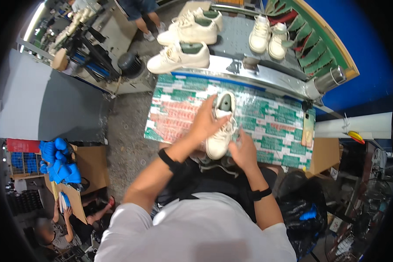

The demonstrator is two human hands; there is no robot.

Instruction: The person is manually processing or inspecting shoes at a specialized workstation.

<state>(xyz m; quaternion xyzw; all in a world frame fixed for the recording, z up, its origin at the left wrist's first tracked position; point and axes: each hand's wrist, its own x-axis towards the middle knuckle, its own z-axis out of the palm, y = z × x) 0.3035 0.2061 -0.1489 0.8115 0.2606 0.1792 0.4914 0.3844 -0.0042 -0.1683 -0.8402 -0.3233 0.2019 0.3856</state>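
A white lace-up sneaker (220, 142) with a grey-green lining is held over the front part of a patterned board, its toe pointing toward me. My left hand (204, 122) grips it from the left, thumb across the tongue and fingers along the heel side. Close to the shoe's right side is my right hand (245, 152), thumb and fingers apart and slightly blurred. Whether its fingertips touch the shoe or the laces I cannot tell. The board (266, 111) is covered in green, white and red print under a shiny surface.
Several white sneakers (183, 56) stand on the grey bench beyond the board, with another pair (266, 37) farther right. A phone-like object (308, 129) lies at the board's right edge. A metal cylinder (329, 78) juts out behind it. Another person (65, 227) sits at lower left.
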